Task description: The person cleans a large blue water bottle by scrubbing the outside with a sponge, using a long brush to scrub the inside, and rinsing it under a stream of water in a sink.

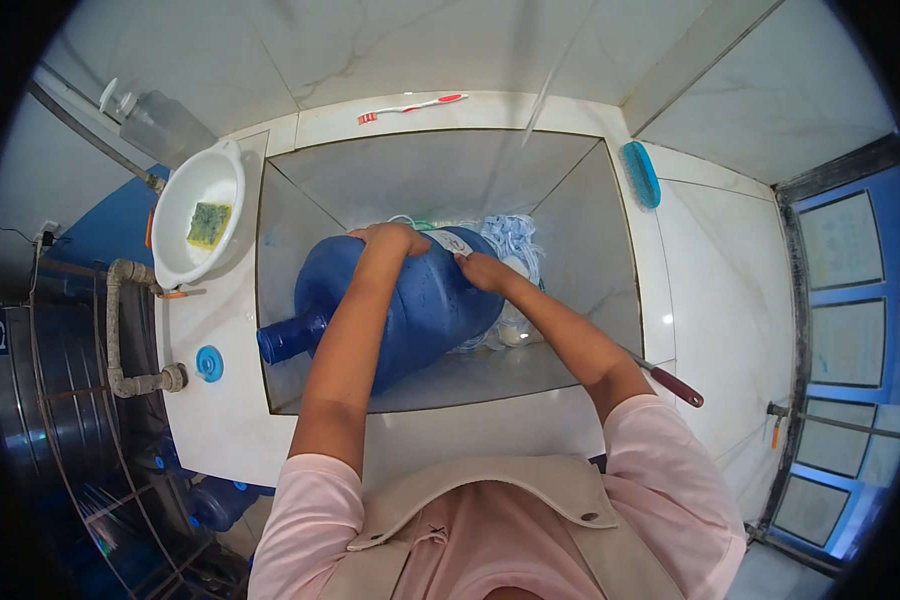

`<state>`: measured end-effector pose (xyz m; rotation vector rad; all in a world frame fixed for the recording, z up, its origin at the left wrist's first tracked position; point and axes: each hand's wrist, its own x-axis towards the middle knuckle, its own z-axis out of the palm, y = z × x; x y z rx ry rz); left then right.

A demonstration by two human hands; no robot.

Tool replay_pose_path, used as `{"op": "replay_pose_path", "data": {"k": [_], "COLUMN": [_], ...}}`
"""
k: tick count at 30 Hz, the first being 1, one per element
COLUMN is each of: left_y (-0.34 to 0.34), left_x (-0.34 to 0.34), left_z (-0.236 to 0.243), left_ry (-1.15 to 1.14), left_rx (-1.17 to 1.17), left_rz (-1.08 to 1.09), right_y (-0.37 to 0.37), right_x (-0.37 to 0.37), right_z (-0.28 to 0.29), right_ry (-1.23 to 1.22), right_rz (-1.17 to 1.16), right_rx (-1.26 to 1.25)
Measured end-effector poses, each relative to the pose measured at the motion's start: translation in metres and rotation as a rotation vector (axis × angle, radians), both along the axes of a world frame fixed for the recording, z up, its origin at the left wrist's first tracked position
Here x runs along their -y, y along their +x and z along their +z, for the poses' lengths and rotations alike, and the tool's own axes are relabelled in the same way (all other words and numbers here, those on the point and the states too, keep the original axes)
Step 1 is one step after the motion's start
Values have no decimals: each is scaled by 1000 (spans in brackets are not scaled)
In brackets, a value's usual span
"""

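A large blue water jug (410,320) lies on its side in the tiled sink basin (580,330), its neck pointing left. My left hand (392,238) grips the upper side of the jug, fingers bent over it. A white label (450,242) is on the jug between my hands. At the label's right edge, my right hand (480,270) has its fingers closed together, pinching at it. Beyond the jug's base sits a bunched blue-and-white cloth (513,238). A roundish pale object (515,330) is partly hidden by the jug and my right arm.
A white plastic bowl (170,225) with a sponge (208,226) stands left. A blue cap (209,363) lies below it. A toothbrush (410,107) rests on the back ledge, a blue brush (641,175) on the right ledge. A dark-red handle (676,386) juts over the right rim.
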<state>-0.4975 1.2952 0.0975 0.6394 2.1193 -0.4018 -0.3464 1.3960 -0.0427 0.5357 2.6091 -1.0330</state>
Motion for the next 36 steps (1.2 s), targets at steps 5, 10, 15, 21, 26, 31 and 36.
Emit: {"op": "replay_pose_path", "data": {"k": [5,10,15,21,26,31,36], "left_y": [-3,1,-7,-2,-4,1,-18], "left_x": [8,1,13,2,1,7,1], "left_z": [2,4,0,10,0,-28,-80], "left_ry": [-10,18,-13,27,12,285,507], "left_rx": [-1,1,-2,-20,5,-72,-5], "left_rz": [13,-1,30,19,5,-133,-401], "right_y": [2,1,-8,5,5,7,-7], "right_x": [4,-1,18,6,1,6,4], "right_z": [22,27,34,5,5,25,15], "right_ry": [-161,-103,-54,-32,14,-267,-428], "right_rz": [34,46,-13,39,59,-303,-370], "right_rx": [29,112,102,-40,-9,-155,-327]}}
